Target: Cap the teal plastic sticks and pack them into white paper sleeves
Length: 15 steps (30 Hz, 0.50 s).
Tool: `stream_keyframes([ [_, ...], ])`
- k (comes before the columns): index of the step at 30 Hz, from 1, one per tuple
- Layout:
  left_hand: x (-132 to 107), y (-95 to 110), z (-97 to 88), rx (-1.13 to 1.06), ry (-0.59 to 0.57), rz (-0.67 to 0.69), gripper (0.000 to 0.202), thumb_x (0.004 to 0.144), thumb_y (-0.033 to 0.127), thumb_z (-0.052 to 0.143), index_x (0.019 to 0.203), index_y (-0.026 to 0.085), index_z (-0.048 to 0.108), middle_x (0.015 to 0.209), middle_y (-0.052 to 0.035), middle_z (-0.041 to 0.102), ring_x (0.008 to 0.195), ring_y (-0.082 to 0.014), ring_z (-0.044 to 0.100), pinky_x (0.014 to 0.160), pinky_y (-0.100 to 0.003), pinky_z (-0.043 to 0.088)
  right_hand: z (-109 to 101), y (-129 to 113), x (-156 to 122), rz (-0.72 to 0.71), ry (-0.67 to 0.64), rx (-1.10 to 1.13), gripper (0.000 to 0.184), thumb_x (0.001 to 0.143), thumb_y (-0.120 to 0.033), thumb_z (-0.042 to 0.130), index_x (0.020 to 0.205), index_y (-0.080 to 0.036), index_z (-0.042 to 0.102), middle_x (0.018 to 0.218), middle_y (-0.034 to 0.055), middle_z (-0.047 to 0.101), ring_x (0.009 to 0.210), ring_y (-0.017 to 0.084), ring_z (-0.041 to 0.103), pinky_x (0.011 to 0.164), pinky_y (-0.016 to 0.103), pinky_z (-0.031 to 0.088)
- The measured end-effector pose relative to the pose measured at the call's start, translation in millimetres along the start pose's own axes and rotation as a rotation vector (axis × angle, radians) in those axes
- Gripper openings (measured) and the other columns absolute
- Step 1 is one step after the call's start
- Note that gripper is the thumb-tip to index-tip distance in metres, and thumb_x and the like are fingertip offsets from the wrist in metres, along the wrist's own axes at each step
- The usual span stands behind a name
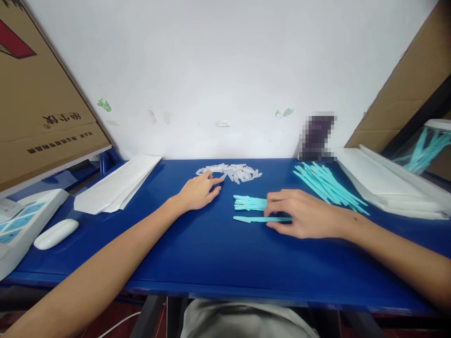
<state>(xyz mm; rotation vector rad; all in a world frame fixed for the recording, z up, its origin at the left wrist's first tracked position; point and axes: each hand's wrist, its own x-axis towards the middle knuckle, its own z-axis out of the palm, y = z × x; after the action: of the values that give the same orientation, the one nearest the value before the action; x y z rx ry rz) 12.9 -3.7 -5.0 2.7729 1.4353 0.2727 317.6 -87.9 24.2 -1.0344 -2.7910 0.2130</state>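
Note:
My left hand (198, 191) rests on the blue table (211, 253) with fingers stretched out, the fingertips touching the near edge of a heap of small clear plastic caps (234, 172). My right hand (305, 213) lies over a single turquoise plastic knife-like stick (252, 219), thumb and fingers pinching its right end. Just behind it lies a small bunch of the same turquoise sticks (248, 203), under my right fingertips. A bigger pile of turquoise sticks (326, 184) lies beyond my right wrist.
Stacks of white paper sleeves lie at the left (118, 183) and right (384, 183). A white mouse (56, 233) and a white device (21, 223) sit at the far left. Cardboard boxes (38, 98) lean on both sides. A clear bag of turquoise sticks (424, 148) is at right.

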Motion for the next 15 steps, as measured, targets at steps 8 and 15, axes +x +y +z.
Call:
stream_keyframes([
  [8,-4.1,-3.0,-1.9,-0.024,0.050,0.104,0.052,0.102,0.041,0.037,0.137,0.014,0.063,0.149,-0.0189,0.050,0.139,-0.0360,0.044,0.115,-0.054,0.037,-2.0,-5.0,0.0,-0.018,-0.059,-0.109,0.027,0.096,-0.024,0.049,0.076,-0.021,0.067,0.077,0.0035,0.067,0.067,0.018,0.057,0.073,0.036,0.037],
  [15,-2.2,-6.3,-5.7,-0.131,0.025,0.162,0.043,0.101,0.032,0.038,0.130,0.016,0.066,0.131,-0.0133,0.068,0.124,-0.0294,0.059,0.108,-0.045,0.044,-2.1,-10.0,-0.7,0.053,-0.061,-0.021,0.014,0.090,-0.026,0.055,0.079,-0.022,0.062,0.074,0.0014,0.065,0.067,0.018,0.051,0.079,0.039,0.036],
])
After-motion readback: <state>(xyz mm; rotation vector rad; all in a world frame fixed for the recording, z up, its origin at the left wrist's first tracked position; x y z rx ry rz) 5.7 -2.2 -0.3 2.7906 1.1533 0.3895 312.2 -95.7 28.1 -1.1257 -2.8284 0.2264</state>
